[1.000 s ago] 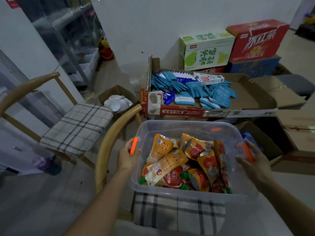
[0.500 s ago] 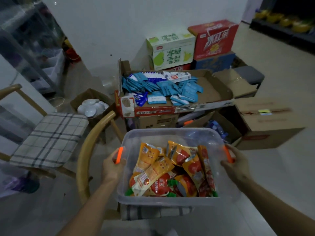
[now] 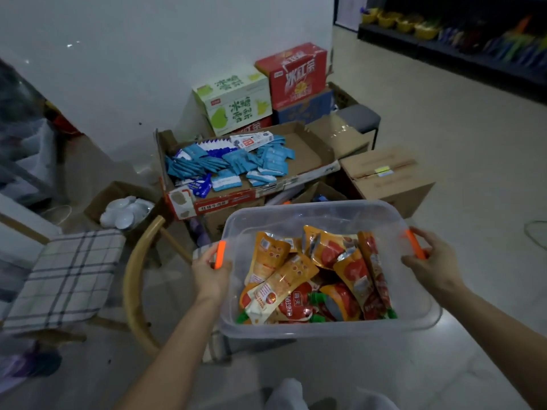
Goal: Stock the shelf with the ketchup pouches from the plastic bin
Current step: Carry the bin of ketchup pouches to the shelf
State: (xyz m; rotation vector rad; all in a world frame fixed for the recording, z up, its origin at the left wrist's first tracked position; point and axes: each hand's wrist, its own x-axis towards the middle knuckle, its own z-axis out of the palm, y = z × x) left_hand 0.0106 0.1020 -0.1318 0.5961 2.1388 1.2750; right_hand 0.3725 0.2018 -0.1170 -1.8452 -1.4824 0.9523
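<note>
A clear plastic bin (image 3: 299, 223) with orange side handles hangs in front of me, off the chair. Inside it lie several orange and red ketchup pouches (image 3: 313, 279) with green caps, heaped together. My left hand (image 3: 211, 272) grips the bin's left orange handle (image 3: 220, 254). My right hand (image 3: 432, 261) grips the right orange handle (image 3: 414, 243). A dark store shelf (image 3: 461, 34) with yellow and coloured goods stands far off at the upper right.
Two wooden chairs with plaid cushions (image 3: 62, 276) stand at the left, one curved back (image 3: 133, 279) just beside the bin. Ahead sit an open carton of blue packets (image 3: 236, 164), stacked drink boxes (image 3: 263, 90) and brown cartons (image 3: 387, 176). Bare floor stretches right toward the shelf.
The bin has been lifted off the chair cushion and carried right. My view has swung right, bringing the store shelf into sight. Both hands keep their grip on the handles.
</note>
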